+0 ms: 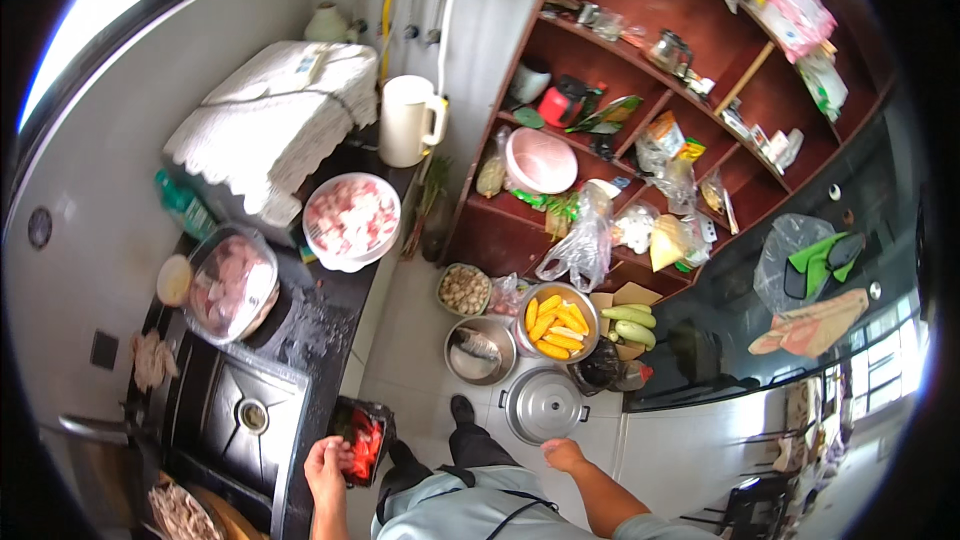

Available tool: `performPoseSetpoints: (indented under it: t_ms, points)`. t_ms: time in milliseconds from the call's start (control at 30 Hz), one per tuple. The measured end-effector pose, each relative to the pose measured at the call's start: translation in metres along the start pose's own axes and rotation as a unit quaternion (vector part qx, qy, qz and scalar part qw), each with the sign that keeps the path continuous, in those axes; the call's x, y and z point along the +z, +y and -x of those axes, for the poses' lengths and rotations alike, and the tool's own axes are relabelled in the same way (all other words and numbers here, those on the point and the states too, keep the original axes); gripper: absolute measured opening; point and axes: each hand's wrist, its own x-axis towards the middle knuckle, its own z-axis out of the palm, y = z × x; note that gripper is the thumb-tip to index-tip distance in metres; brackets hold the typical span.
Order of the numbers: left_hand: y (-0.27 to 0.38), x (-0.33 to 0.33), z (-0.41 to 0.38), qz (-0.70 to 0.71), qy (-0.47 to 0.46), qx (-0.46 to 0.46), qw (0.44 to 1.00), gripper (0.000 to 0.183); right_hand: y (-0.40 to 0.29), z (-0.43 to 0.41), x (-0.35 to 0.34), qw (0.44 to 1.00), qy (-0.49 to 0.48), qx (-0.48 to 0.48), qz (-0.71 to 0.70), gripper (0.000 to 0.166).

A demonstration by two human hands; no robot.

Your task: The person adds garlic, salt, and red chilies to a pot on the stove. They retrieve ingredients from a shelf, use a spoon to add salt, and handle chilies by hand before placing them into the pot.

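Observation:
My left hand point(328, 465), fingers curled, is at the counter's front edge beside the sink point(225, 405). It overlaps the view of a black bin point(384, 420) with something bright red point(365, 444) inside. I see no object in its grasp, though the inner fingers are hidden. My right hand point(564, 455) hangs in front of my body, nearest in view to a lidded metal pot point(546, 403) on the floor. Its palm and inner fingers cannot be made out. Up the counter stand a bowl of cut raw meat point(352, 217) and a clear-rimmed basin of larger meat pieces point(231, 285).
Floor items include a pot of corn cobs point(556, 324), a metal basin holding a fish point(477, 354), a basket of garlic-like bulbs point(464, 289) and boxed green gourds point(634, 326). A red-brown shelf unit point(600, 52) stands behind. A white jug point(405, 120) is on the counter.

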Motion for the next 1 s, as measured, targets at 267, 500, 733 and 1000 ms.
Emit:
performPoseSetpoints:
  t_ms: [267, 500, 733, 1000]
  points:
    - [0.028, 0.059, 0.001, -0.037, 0.012, 0.017, 0.999, 0.021, -0.036, -0.087, -0.009, 0.997, -0.013, -0.073, -0.035, 0.022]
    - [0.01, 0.11, -0.004, -0.093, -0.109, 0.003, 0.99, 0.026, -0.04, -0.087, -0.053, 0.974, -0.027, 0.029, -0.223, 0.02]
    - [-0.007, 0.115, 0.007, -0.115, -0.069, -0.029, 0.991, 0.024, 0.03, -0.076, -0.049, 0.961, -0.068, 0.106, -0.248, 0.015]
    - [-0.037, 0.103, -0.012, -0.133, -0.083, -0.049, 0.986, 0.02, 0.032, -0.084, -0.033, 0.98, 0.017, 0.031, -0.198, 0.021]
